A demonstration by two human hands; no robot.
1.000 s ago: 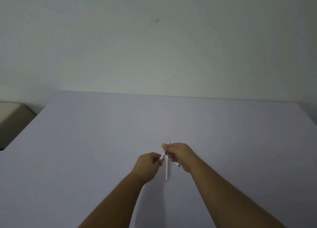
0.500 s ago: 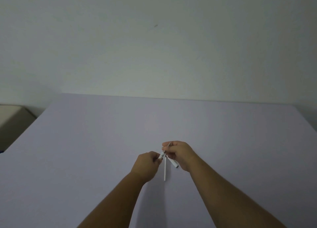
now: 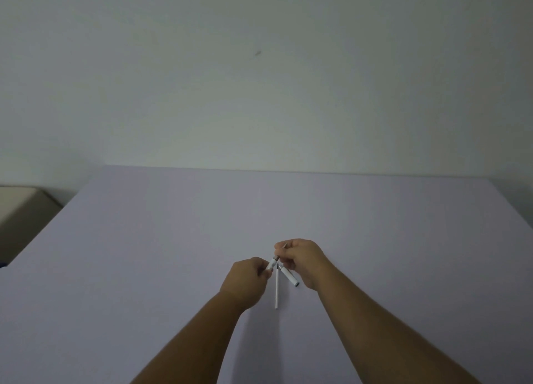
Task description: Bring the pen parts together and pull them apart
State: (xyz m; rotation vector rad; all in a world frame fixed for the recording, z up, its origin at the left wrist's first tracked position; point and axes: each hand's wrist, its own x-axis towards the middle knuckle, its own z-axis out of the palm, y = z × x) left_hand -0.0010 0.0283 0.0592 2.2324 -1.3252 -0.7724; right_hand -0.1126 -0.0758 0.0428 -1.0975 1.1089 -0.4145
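My left hand point(image 3: 248, 279) and my right hand point(image 3: 302, 261) meet over the middle of a pale lilac table point(image 3: 144, 253). The left fingers pinch the lower end of a short white pen piece point(image 3: 271, 264). The right fingers pinch a thin metal-tipped part point(image 3: 282, 249) that runs up from that piece. A white cap point(image 3: 289, 275) sticks out under the right hand, slanting toward the lower right. A thin white tube point(image 3: 277, 290) lies on the table between the hands, pointing toward me.
A plain pale wall point(image 3: 259, 80) rises behind the table's far edge. At the far left, below table level, stands a beige box-like object point(image 3: 20, 207). My forearms reach in from the bottom of the view.
The hands have stayed together at the same spot. The white cap under my right hand has come more into sight. The view has tipped slightly.
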